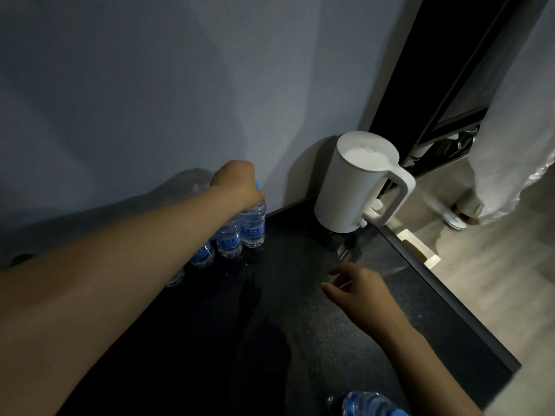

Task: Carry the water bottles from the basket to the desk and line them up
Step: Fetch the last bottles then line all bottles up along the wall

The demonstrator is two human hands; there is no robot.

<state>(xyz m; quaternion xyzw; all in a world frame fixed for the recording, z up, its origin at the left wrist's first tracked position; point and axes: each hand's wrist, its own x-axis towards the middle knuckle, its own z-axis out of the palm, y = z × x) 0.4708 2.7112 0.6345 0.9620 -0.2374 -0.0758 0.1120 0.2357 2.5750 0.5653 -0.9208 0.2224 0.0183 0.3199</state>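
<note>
Left hand: grips the neck of the end water bottle, upright, far end of row on desk.
Right hand: relaxed, empty, above desk.
Remaining water bottles: bottom edge, beside the right forearm; right hand nearer.

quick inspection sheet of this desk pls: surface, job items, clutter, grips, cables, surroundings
surface: dark speckled desk, set against the wall.
job's things: water bottles stand in a row along the wall. At least four show, and the left arm hides the rest. The end bottle stands upright nearest the kettle. Further bottles show at the bottom edge.
clutter: white kettle at the desk's far corner, apart from the row.
grips: left hand grips the end bottle's top. Right hand is over the desk, fingers loose, holding nothing.
cables: nothing seen.
surroundings: grey wall; pale floor on the right, with a white box and a person standing.
</note>
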